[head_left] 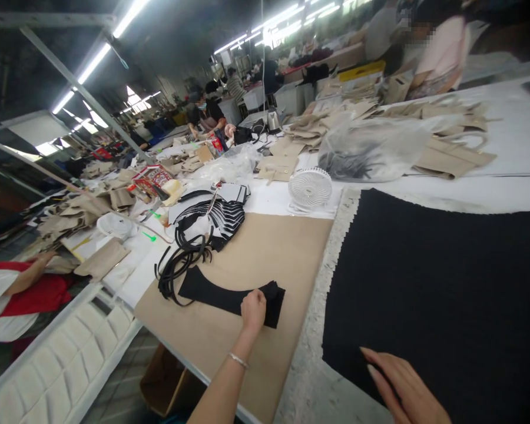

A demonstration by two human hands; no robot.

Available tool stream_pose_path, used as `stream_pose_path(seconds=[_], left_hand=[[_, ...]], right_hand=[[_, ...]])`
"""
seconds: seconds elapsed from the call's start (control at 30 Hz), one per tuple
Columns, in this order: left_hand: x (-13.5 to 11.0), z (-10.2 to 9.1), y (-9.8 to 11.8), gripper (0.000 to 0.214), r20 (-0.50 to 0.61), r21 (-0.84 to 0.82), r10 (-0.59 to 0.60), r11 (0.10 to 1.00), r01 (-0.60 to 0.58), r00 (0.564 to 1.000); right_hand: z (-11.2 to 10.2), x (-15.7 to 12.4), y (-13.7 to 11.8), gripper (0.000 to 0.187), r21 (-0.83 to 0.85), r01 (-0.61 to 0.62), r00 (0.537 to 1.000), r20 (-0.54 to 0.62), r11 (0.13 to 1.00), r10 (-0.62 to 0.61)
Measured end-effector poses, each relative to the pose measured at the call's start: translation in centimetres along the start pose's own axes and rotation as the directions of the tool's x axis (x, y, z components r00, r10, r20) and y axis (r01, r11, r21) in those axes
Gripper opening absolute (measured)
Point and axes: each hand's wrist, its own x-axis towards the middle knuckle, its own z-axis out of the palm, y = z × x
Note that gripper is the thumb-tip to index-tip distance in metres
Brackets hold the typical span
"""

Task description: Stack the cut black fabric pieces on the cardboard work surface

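My left hand (253, 309) is closed at the right end of a curved black fabric piece (223, 292), where a fold of the cloth bunches up beside the fingers. That piece lies on a tan sheet (287, 247) on the table. My right hand (404, 386) is at the lower edge of a large black fabric panel (433, 282), its fingers stretched out and the thumb a little apart from them. Whether it pinches the panel's edge I cannot make out. Left of the curved piece lie loose black straps (176, 268) and a fanned stack of black-and-white pieces (221, 219).
A small white fan (310, 188) stands behind the tan sheet. Behind it are a clear plastic bag (375, 150) and tan fabric pieces (453, 156). A cardboard box (161, 380) sits below the table edge. A person in red and white (30, 294) works at the left.
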Motion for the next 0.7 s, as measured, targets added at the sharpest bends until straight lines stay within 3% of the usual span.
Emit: stream_pose_path(seconds=[0.13,0.27,0.37,0.43,0.57,0.7], left_hand=[[1.3,-0.6,-1.6,0.020,0.093,-0.122,-0.019,0.992,0.031,0.995],[2.1,-0.2,-2.8,0.018,0.147,-0.231,0.005,0.973,0.029,0.989],[2.4,0.3,-3.3,0.016,0.155,-0.291,0.025,0.956,0.022,0.988],[2.6,0.5,-3.5,0.017,0.148,-0.322,0.022,0.946,0.027,0.989],[2.9,0.6,-3.8,0.018,0.121,-0.386,-0.011,0.921,0.057,0.993],[3.8,-0.2,-5.2,0.018,0.078,-0.451,-0.123,0.880,0.146,0.989]], right_hand=[[3.0,6.1,-6.5,0.032,0.039,0.141,0.970,0.194,0.989,-0.146],[7.5,11.1,-9.8,0.046,0.032,0.253,0.895,0.372,0.967,-0.247],[10.6,13.9,-10.7,0.055,-0.022,0.326,0.843,0.460,0.945,-0.280],[12.1,15.0,-10.8,0.054,-0.078,0.344,0.834,0.483,0.936,-0.266],[14.1,14.9,-9.8,0.062,-0.229,0.322,0.882,0.425,0.919,-0.203],[15.0,13.7,-8.8,0.062,-0.330,0.301,0.913,0.371,0.895,-0.170]])
